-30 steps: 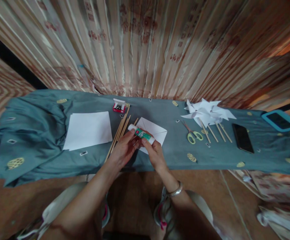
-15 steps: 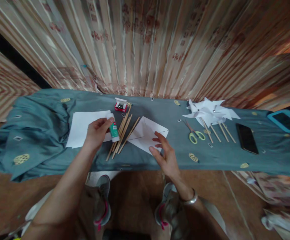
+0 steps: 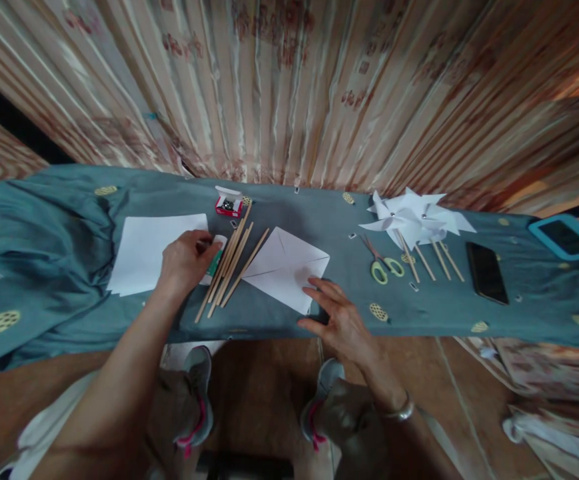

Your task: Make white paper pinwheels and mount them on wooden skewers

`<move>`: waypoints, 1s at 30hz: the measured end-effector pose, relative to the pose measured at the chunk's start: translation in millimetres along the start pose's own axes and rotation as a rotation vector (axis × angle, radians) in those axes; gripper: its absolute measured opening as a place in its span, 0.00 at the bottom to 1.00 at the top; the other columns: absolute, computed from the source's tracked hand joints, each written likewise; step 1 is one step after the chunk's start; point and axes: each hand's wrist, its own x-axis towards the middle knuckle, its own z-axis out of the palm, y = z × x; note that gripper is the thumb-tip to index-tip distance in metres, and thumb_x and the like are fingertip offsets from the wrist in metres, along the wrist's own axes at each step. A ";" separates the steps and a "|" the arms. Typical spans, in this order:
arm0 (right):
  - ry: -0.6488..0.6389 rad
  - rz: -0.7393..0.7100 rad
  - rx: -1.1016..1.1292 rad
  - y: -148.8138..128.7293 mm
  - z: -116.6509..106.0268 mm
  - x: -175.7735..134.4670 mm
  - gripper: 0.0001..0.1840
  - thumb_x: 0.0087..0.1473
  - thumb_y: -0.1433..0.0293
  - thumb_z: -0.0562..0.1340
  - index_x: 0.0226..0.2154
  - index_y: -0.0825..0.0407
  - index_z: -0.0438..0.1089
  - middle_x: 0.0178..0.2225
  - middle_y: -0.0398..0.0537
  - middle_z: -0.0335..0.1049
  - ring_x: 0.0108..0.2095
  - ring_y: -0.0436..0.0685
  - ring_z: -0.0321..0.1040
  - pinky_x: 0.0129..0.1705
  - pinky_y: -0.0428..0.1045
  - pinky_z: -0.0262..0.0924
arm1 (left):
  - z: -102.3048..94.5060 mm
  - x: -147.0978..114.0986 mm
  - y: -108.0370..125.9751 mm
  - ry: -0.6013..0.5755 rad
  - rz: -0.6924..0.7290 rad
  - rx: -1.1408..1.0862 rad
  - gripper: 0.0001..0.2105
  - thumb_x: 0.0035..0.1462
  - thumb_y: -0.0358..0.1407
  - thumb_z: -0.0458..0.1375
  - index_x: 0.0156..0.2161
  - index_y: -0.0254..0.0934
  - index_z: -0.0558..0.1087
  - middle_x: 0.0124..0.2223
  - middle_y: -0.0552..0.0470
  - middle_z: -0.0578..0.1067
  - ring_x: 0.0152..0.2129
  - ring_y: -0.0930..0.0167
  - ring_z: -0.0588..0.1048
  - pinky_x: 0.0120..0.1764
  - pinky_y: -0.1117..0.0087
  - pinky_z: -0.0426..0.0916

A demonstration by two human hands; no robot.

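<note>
Seems, judging from the pose, to be laying down one glue stick (image 3: 214,262) between the paper stack (image 3: 142,250) and the loose wooden sticks (image 3: 234,260), with left hand (image 3: 185,261) curled at it (gripping or just letting go, cannot tell), and with right hand (image 3: 343,321) open, fingers spread at the near right edge of one creased square (image 3: 284,267). Calls next, probably, for gentle release without pushing the sticks. Can count also on the desk (image 3: 339,227) one red box (image 3: 228,207), one pair of scissors (image 3: 382,259), one phone (image 3: 486,272), one blue-framed device (image 3: 569,237), four stems (image 3: 425,263) by overlapping pinwheels (image 3: 405,225) with two hubs showing, and about five loose sticks, too crossed for exact number.
</note>
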 end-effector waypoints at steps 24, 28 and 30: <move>-0.005 0.067 0.076 -0.2 -0.9 4.3 0.29 0.49 0.59 0.70 0.54 0.46 0.71 0.58 0.54 0.67 0.60 0.66 0.60 0.61 0.64 0.57 | 54.1 -76.9 55.9 -0.294 0.831 -0.061 0.07 0.61 0.31 0.56 0.42 0.37 0.76 0.44 0.45 0.77 0.43 0.63 0.72 0.46 0.58 0.70; -0.001 0.066 0.067 -0.2 -0.6 4.3 0.28 0.49 0.60 0.70 0.53 0.46 0.71 0.58 0.54 0.67 0.59 0.66 0.61 0.61 0.64 0.57 | 51.7 -75.8 57.8 -0.278 0.849 -0.035 0.07 0.61 0.32 0.57 0.43 0.36 0.75 0.45 0.44 0.76 0.45 0.62 0.71 0.47 0.59 0.70; 0.005 0.064 0.057 -0.4 -0.4 4.6 0.28 0.49 0.60 0.70 0.53 0.47 0.71 0.57 0.54 0.68 0.59 0.66 0.61 0.61 0.63 0.57 | 50.9 -75.6 58.8 -0.274 0.865 -0.009 0.07 0.61 0.32 0.57 0.43 0.36 0.75 0.45 0.44 0.76 0.45 0.62 0.71 0.47 0.59 0.70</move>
